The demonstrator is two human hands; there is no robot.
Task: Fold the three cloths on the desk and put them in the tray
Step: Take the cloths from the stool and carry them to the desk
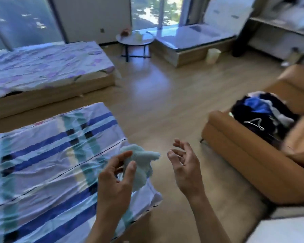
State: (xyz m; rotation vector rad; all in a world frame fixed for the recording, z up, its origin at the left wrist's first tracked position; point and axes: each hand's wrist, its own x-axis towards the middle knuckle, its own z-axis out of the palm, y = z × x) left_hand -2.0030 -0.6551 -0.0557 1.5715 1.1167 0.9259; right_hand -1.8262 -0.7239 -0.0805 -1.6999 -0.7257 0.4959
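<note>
Cloth point(140, 163), a fluffy pale-blue one, was bunched up in the left hand point(116, 179), pinched between thumb and fingers above the corner of the striped bed point(51, 155). One loose end stuck out sideways toward the right hand point(184, 165), which was empty, fingers spread, just beside that tip. So the right hand looked closest to grab it. No tray or desk that I could spot, though the edges were pretty blurry.
</note>
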